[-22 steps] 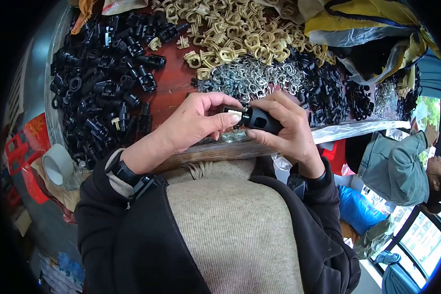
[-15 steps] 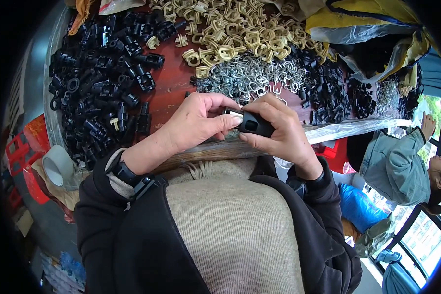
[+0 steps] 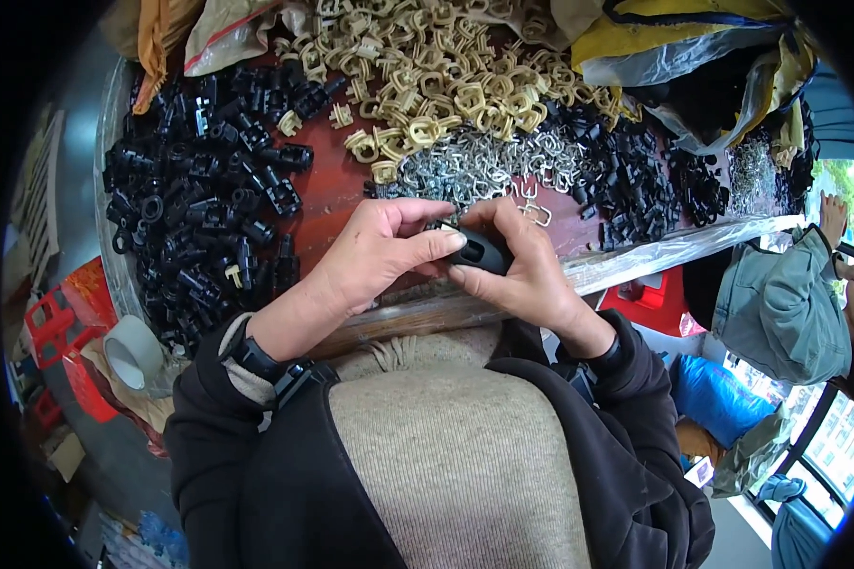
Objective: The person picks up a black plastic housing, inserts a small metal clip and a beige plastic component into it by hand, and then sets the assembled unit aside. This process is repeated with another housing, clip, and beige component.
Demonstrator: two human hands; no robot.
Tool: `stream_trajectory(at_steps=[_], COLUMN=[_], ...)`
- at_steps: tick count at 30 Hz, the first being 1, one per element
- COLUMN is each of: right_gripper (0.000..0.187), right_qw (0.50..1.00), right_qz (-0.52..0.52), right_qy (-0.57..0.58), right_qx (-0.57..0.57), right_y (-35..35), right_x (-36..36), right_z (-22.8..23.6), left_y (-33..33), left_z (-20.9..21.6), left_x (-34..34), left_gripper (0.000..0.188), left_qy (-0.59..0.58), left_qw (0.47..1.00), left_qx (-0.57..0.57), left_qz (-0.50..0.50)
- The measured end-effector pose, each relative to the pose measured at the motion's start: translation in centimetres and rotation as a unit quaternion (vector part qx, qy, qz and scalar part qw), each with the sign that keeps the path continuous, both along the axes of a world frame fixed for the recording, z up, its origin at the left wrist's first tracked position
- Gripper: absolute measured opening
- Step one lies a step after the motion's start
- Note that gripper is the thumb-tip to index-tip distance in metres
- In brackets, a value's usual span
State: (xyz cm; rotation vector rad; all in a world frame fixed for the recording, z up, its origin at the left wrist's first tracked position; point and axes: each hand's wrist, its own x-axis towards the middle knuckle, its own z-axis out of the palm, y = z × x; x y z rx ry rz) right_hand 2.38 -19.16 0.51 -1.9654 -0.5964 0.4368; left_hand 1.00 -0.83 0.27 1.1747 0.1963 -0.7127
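Near the table's front edge, both hands meet on a black plastic housing [image 3: 485,250] with a rounded body and a dark slot in its side. My right hand [image 3: 533,275] wraps round its right end, thumb underneath. From the other side my left hand [image 3: 381,248] pinches the housing's left end, its thumb pressed on top. A small pale bit shows by that thumb; its kind is too small to tell. Just beyond the fingers lies a heap of bent silver metal hooks [image 3: 479,169].
Black plastic parts [image 3: 204,204] cover the table's left side. Beige plastic frames [image 3: 465,90] are heaped at the back, with small black pieces [image 3: 631,175] to the right. A yellow sack [image 3: 688,43] stands back right, a tape roll [image 3: 133,351] at left. Another person [image 3: 778,303] is at far right.
The view has shifted slightly. My left thumb sits further over the housing's left end, covering more of the pale bit. The housing has tilted a little, and both hands keep their hold.
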Motion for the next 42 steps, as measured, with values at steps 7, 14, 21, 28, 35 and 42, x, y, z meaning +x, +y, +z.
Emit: stream_trajectory(at_steps=[7,14,21,28,35,42], right_gripper=[0.070,0.090,0.094,0.098,0.100,0.096], right_qw=[0.988,0.963,0.950,0.943,0.942,0.938], right_qz=[0.111,0.208,0.086,0.044,0.029,-0.003], right_qy=[-0.061,0.044,0.181,0.200,0.193,0.202], right_qx=[0.085,0.166,0.241,0.262,0.273,0.282], right_y=[-0.6,-0.6,-0.5,-0.6,-0.3,-0.1], right_x=[1.0,1.3,0.7,0.5,0.3,0.2], right_z=[0.2,-0.8,-0.6,-1.6,-1.5,-1.3], left_y=[0.1,-0.7,-0.9,-1.1,-1.1,-1.2], left_z=[-0.6,0.0,-0.5,-0.6,-0.9,-0.6], left_x=[-0.1,-0.2,-0.4,-0.3,-0.6,-0.6], left_gripper=[0.058,0.068,0.078,0.083,0.072,0.058], left_qy=[0.030,0.059,0.027,0.026,0.034,0.060], left_qw=[0.997,0.995,0.994,0.993,0.992,0.989], left_qx=[-0.060,-0.082,-0.106,-0.107,-0.115,-0.128], left_qz=[0.031,0.019,0.027,0.030,0.038,0.044])
